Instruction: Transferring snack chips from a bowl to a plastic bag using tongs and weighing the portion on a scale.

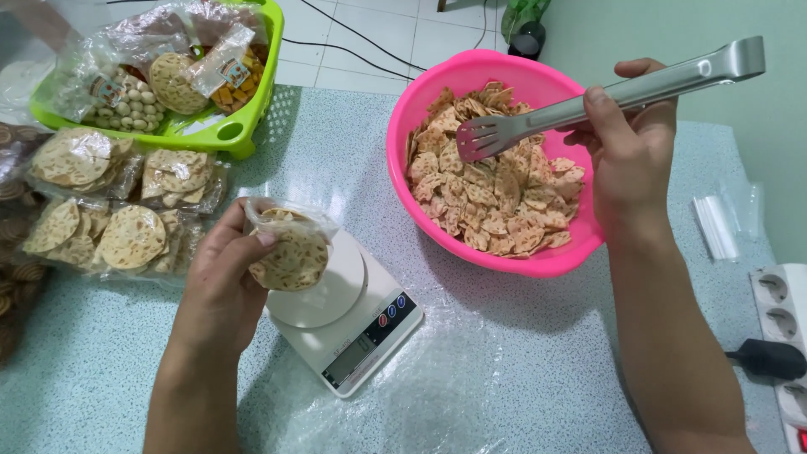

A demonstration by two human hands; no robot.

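The left hand (pixel 225 273) is wrapped around a small clear bag (pixel 290 248) part-filled with round speckled crackers, fingers closed on its side, holding it over the round platter of a white kitchen scale (pixel 349 315) at the centre of the table. At two o'clock from the scale stands a pink bowl (pixel 403 147), heaped with loose broken crackers (pixel 492 197). The right hand (pixel 630 151) hovers at the bowl's three o'clock edge, clamped on a pair of metal tongs (pixel 605 97) whose slotted tip hangs above the crackers; whether the tip holds anything I cannot tell. At eleven o'clock a green basket (pixel 235 134) carries plastic packs of assorted snacks, pale balls and orange pieces among them. At nine o'clock lie sealed cracker bags (pixel 109 210) side by side on the speckled table (pixel 521 370). A white power strip (pixel 782 328) sits at the four o'clock edge with a black plug in it.
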